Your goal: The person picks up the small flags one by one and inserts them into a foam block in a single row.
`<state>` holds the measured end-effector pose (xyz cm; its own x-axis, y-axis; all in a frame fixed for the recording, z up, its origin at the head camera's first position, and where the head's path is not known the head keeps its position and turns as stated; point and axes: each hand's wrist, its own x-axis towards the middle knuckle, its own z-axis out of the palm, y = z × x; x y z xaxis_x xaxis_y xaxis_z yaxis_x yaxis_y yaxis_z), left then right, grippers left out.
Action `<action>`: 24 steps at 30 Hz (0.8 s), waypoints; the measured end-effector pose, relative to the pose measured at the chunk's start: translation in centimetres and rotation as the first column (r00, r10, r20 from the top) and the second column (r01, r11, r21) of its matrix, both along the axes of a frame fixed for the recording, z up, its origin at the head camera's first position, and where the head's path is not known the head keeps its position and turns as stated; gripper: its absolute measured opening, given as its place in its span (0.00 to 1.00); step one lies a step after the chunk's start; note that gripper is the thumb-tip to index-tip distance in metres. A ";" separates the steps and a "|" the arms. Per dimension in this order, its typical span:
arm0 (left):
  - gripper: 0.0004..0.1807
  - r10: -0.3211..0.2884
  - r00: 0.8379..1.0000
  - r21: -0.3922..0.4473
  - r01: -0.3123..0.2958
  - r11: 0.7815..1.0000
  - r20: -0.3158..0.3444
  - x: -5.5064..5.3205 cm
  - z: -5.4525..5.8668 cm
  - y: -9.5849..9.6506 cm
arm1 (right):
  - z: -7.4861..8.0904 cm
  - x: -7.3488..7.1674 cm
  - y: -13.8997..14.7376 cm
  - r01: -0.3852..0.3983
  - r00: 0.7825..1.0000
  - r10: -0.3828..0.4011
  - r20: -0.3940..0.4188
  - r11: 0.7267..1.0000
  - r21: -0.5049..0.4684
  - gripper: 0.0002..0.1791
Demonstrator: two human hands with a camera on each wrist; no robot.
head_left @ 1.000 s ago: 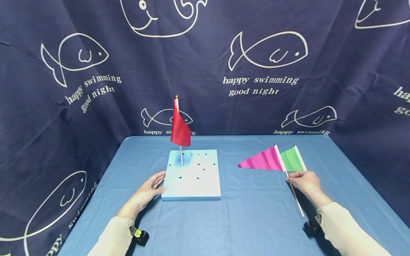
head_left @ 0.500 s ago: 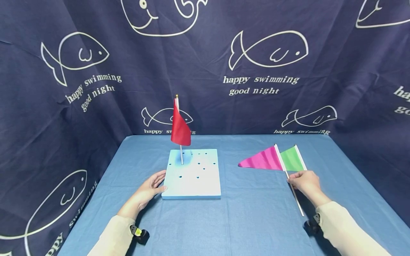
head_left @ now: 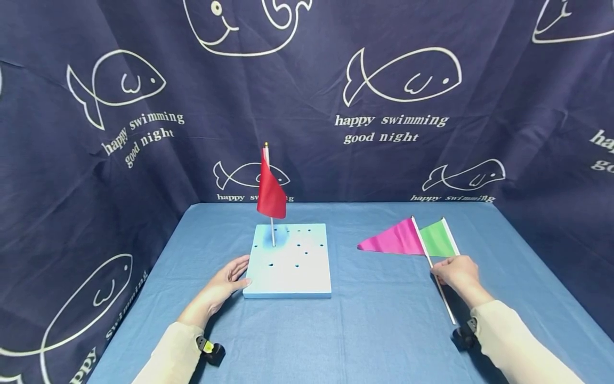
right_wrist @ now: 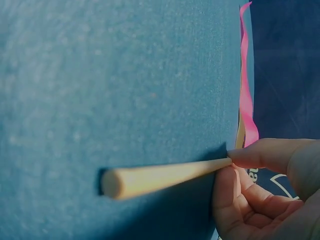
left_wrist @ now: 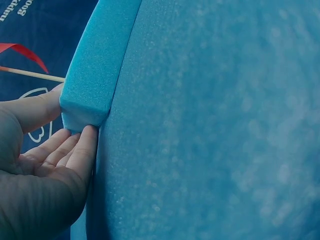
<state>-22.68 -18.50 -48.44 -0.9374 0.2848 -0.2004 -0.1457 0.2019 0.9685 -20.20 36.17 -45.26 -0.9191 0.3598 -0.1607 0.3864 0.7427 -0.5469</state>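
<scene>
A red flag [head_left: 272, 197] stands upright in a pale blue foam board [head_left: 312, 277] pierced with several holes. At the board's left edge rests my left hand [head_left: 225, 280]; in the left wrist view its thumb lies on the top face and its fairly straight fingertips touch the side. To the right, my right hand [head_left: 458, 272] pinches the thin wooden stick [right_wrist: 165, 177] of a pink pennant [head_left: 398, 238] between thumb and fingers, low over the table. Just behind it is a green flag [head_left: 437, 239], partly covered by the pink one, its lower stick hidden by the hand.
A blue cloth covers the table [head_left: 374, 325], which ends at the back against a dark blue curtain [head_left: 307, 106] printed with white fish and words. Bare cloth lies between the foam board and the pink pennant.
The hands, flags and board keep their places relative to each other. The whole head view shifts very slightly.
</scene>
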 end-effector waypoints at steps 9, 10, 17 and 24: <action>0.39 -0.014 1.000 -0.003 0.014 1.000 -0.008 0.0 -0.2 -0.1 | -0.2 0.0 -0.2 0.026 1.000 -0.026 0.000 0.999 0.020 0.09; 0.39 -0.010 1.000 0.005 0.010 1.000 -0.004 0.0 -0.2 -0.2 | -0.2 0.0 -0.2 0.028 1.000 -0.028 -0.001 0.999 0.020 0.10; 0.39 -0.006 1.000 0.008 0.006 1.000 -0.004 0.1 -0.4 -0.3 | 0.3 -0.2 -0.5 0.031 0.999 -0.031 -0.012 0.999 0.028 0.10; 0.39 -0.001 1.000 0.002 0.001 1.000 0.006 -0.3 -0.3 -0.2 | 1.6 -0.5 -1.1 0.032 0.998 -0.032 -0.050 0.999 0.003 0.12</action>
<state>-22.93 -18.67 -48.74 -0.9360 0.2856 -0.2058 -0.1516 0.2004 0.9679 -20.69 35.07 -43.68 -0.9140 0.3895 -0.1137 0.3823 0.7325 -0.5633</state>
